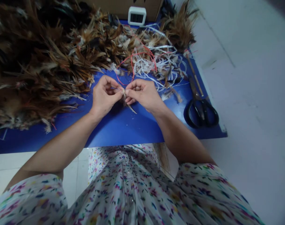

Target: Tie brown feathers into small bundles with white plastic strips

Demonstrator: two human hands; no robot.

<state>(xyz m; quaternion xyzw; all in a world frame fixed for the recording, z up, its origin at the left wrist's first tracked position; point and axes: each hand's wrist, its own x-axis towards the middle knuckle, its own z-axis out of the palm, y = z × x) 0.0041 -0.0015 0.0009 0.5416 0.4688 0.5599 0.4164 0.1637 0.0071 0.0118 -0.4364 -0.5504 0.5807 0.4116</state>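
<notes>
Over the blue tabletop [133, 131], my left hand [105, 93] and my right hand [143, 93] meet fingertip to fingertip. Both pinch a small bunch of feathers [124, 93], its pale quill ends up and a brownish tip poking out below the right fingers. Most of the bunch is hidden by the fingers. Just behind the hands, a loop of red string [126, 83] runs toward a tangle of white plastic ribbon [147, 65]; whether the string is tied to the bunch I cannot tell.
Brown and black feathers [69, 62] are heaped along the left and back. Black-handled scissors [200, 112] lie at the right edge, beside a thin stick [195, 75]. At the back stand a white digital timer [137, 16] and a cardboard box [109, 5]. Another feather bundle [179, 28] lies back right.
</notes>
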